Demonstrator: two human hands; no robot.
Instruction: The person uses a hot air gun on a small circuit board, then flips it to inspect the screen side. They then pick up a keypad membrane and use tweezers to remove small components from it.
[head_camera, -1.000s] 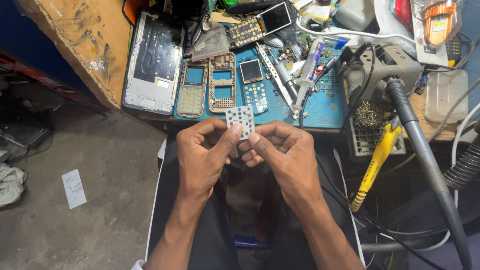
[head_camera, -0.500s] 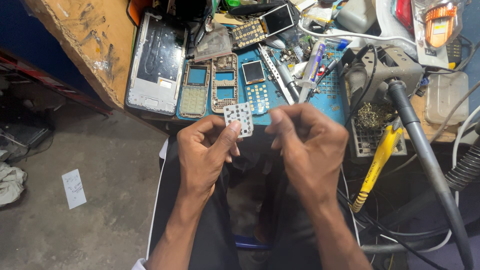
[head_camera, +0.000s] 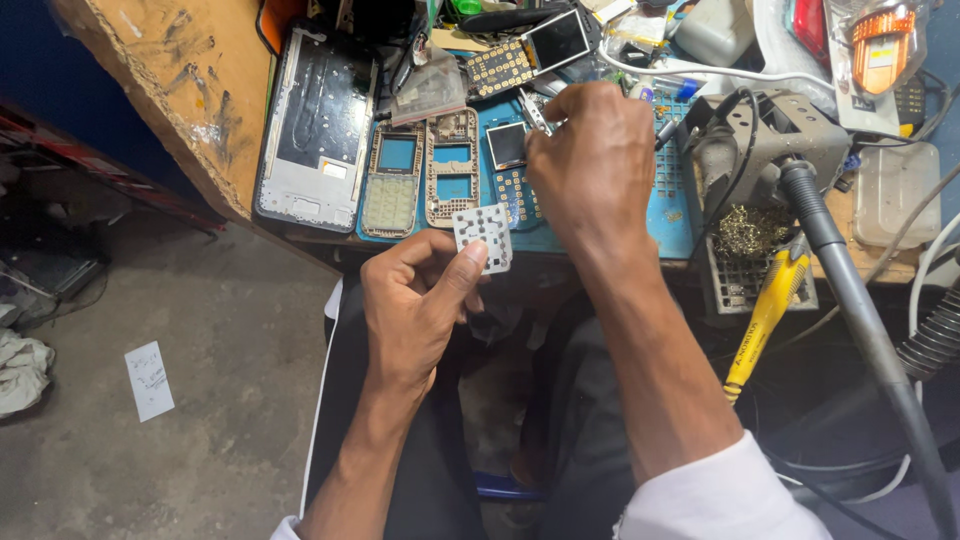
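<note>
The left hand (head_camera: 415, 305) pinches a white keypad sheet (head_camera: 483, 236), not yet fitted anywhere. Just beyond it, the right hand (head_camera: 590, 160) closes on metal tweezers (head_camera: 535, 110) above the blue mat (head_camera: 672, 205); phone frames (head_camera: 452, 168) lie open.

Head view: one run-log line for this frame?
left hand: holds white keypad sheet | right hand: over blue mat, on metal tweezers | phone frames: on bench

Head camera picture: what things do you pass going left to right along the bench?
Big grey phone frame → beige phone housing → white keypad sheet in the left hand → right hand → soldering stand → clear plastic box.
</note>
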